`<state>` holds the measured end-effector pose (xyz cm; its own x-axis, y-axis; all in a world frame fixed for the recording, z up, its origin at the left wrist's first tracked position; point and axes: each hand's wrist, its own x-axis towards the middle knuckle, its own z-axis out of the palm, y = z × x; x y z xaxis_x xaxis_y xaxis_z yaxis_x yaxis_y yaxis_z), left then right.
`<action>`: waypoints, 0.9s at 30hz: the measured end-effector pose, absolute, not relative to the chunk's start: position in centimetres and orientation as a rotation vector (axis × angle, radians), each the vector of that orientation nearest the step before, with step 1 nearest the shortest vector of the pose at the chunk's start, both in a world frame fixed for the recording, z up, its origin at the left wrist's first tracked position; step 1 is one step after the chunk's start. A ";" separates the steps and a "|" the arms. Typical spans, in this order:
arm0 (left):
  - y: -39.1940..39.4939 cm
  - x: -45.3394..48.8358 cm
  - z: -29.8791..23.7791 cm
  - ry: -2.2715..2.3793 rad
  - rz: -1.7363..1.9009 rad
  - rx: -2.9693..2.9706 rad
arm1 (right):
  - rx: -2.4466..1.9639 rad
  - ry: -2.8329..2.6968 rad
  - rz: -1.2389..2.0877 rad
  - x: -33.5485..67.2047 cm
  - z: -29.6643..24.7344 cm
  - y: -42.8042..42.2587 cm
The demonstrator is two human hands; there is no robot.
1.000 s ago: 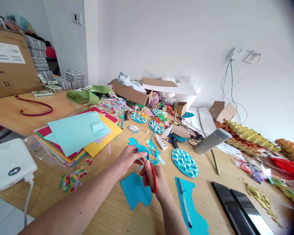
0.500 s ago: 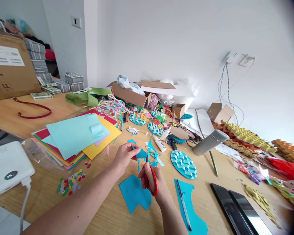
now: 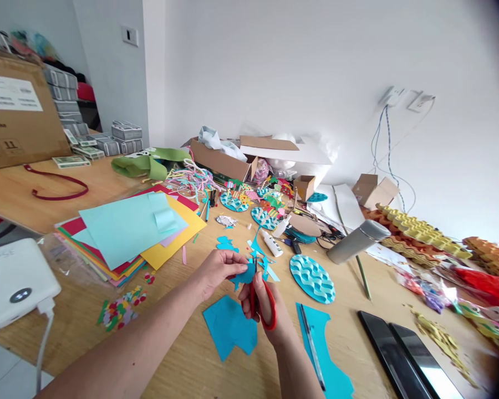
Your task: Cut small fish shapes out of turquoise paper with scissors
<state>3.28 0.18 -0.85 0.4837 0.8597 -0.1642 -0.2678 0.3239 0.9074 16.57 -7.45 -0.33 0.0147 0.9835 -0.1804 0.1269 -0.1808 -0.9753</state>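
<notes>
Presently, we find both hands occupied above the pale wood-grain counter (image 3: 178, 360). We record the left hand (image 3: 216, 271) pinching a small, irregular bright-blue paper piece (image 3: 244, 275) between thumb and fingers, just to the left of the red-handled metal scissors (image 3: 271, 320). The right hand (image 3: 263, 302) is grasping those scissors by their loops; the blades point away from the wearer and stand at the piece's right edge. We cannot tell whether they bite into it.

Below and to the left of the scissors, we note a flat blue sheet with a notched edge (image 3: 230, 327) lying on the counter. Below and to their right lies a curved blue paper offcut (image 3: 335, 366), a clear-barrelled pen (image 3: 312, 349) resting along it. To the right of the scissors we observe an oval blue disc with pale wavy ridges (image 3: 311, 279); beyond them, a small white plastic bottle (image 3: 272, 244) on its side. Well to their left lies a fanned stack of coloured paper sheets (image 3: 125, 230).
</notes>
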 end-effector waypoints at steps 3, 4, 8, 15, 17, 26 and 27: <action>0.2 3.2 -1.0 0.743 0.820 1.008 | -1.428 -1.243 1.286 16.6 -0.3 -7.5; 0.2 3.2 -1.0 0.740 0.817 1.018 | -1.422 -1.253 1.293 16.6 -0.3 -7.5; 0.2 3.1 -0.7 0.728 0.824 1.008 | -1.398 -1.279 1.321 16.8 -0.6 -7.4; 0.2 2.9 -0.2 0.766 0.848 0.943 | -1.371 -1.341 1.395 17.0 -0.1 -7.7; 0.3 2.9 -0.3 0.767 0.856 0.934 | -1.385 -1.351 1.396 17.0 0.2 -7.7; 0.8 2.8 -0.7 0.781 0.842 0.993 | -1.473 -1.314 1.329 17.6 -0.6 -7.3; 0.9 2.7 -0.8 0.784 0.845 0.998 | -1.473 -1.308 1.318 17.7 -0.7 -7.3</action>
